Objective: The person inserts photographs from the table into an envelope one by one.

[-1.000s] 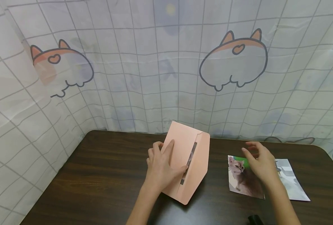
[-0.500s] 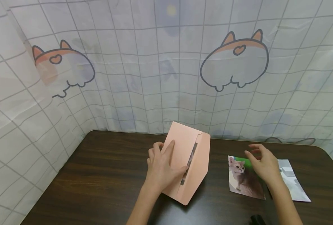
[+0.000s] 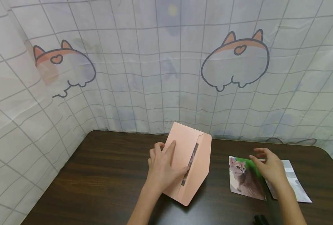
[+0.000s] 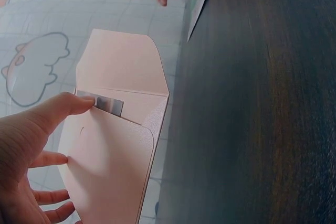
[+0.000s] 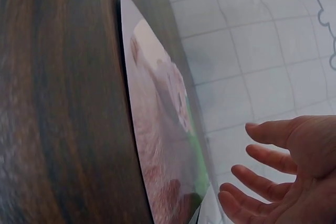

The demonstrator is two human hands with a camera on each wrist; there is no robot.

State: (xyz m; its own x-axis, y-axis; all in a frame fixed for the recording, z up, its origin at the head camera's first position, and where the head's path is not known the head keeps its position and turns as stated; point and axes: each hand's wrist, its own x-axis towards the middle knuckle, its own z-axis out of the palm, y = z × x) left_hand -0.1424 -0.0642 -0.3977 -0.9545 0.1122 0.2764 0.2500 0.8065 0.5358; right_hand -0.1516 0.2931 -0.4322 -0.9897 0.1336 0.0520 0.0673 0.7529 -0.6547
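In the head view my left hand (image 3: 162, 172) holds a pink envelope (image 3: 183, 137) at the middle of the table, its flap folded open to the right. A dark picture strip (image 3: 194, 153) shows in the envelope's mouth. In the left wrist view my thumb lies on that picture's edge (image 4: 111, 106), and the other fingers are at the envelope's side. My right hand (image 3: 271, 168), fingers loosely bent and holding nothing, hovers over two prints at the right. One is a cat photo (image 3: 246, 184); the paler print (image 3: 295, 186) beside it is partly hidden by my arm.
The dark wooden table (image 3: 99, 181) extends to the left of the envelope. A black object (image 3: 261, 219) is cut off at the bottom frame edge. A white grid-patterned curtain (image 3: 144, 78) hangs behind the table and along its left side.
My right hand has drifted right and slightly toward me, from over the cat photo toward the paler print. My left hand and the envelope have stayed nearly still.
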